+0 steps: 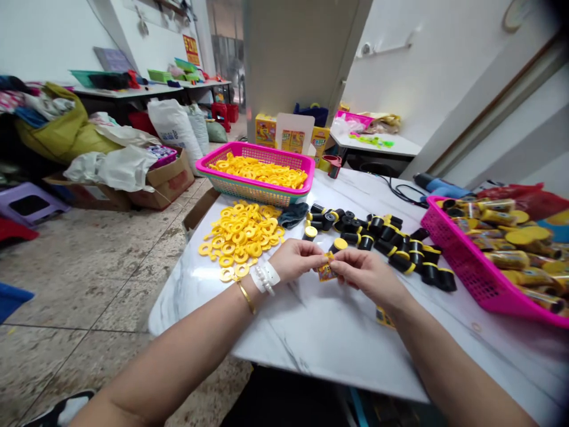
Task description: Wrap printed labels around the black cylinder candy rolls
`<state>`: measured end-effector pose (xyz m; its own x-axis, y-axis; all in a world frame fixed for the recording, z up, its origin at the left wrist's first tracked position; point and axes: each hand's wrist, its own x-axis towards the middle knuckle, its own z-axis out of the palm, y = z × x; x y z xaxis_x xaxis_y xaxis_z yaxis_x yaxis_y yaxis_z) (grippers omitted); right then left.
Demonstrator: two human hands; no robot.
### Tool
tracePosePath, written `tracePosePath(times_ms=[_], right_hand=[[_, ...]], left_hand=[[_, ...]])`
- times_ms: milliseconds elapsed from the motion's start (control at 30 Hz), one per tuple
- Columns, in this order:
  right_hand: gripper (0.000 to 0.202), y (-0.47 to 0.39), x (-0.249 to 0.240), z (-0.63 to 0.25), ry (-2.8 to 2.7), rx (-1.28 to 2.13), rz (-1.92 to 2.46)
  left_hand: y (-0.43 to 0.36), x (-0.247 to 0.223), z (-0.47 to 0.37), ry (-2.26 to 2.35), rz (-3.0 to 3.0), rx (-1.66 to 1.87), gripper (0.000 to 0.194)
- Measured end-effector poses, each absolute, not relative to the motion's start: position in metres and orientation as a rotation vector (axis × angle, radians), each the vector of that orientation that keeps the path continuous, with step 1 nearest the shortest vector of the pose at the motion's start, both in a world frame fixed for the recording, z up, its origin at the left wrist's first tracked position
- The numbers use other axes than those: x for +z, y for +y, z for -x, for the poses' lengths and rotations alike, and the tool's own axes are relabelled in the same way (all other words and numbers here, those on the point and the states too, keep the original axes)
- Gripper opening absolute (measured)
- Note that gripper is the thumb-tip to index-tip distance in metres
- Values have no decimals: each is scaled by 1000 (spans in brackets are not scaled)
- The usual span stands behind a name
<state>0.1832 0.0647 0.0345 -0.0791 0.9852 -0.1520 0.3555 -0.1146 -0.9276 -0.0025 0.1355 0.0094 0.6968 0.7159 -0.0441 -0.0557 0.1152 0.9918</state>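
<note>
Between my two hands, over the white marbled table (284,332), is a small printed yellow label (326,271). My left hand (294,260) pinches its upper left corner with thumb and forefinger. On its right side, the thumb and fingers of my right hand (368,274) are closed. A pile of flat yellow rings with tabs (244,234) lies left of my left hand. Just beyond my fingers stand black cylinders with yellow caps (340,244), and more black cylinders (402,246) lie to the right. Another printed label (384,317) is partly hidden beneath my right wrist.
A pink basket (312,169) full of yellow rings stands at the table's back left. At right, another pink basket (475,279) holds printed tubes. Behind it lies a blue heat gun (448,188) with a black cable. A dark cloth (293,214) sits beside the rings.
</note>
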Motion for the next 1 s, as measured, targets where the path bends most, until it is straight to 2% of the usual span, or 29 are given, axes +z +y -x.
tracePosePath(times_ms=[133, 333, 667, 900, 1000], right_hand=[[39, 61, 34, -174, -1541, 1115, 1502], [41, 62, 22, -169, -1418, 756, 1483], [49, 66, 13, -167, -1354, 666, 1405], [40, 63, 10, -165, -1435, 472, 1414], [28, 63, 10, -162, -1551, 359, 1362]], left_hand=[[135, 13, 3, 687, -1495, 654, 35], [128, 22, 4, 909, -1469, 1072, 37], [103, 23, 0, 876, -1438, 1076, 41], [104, 27, -1, 933, -1564, 1068, 29], [109, 24, -1, 964, -1621, 1048, 25]])
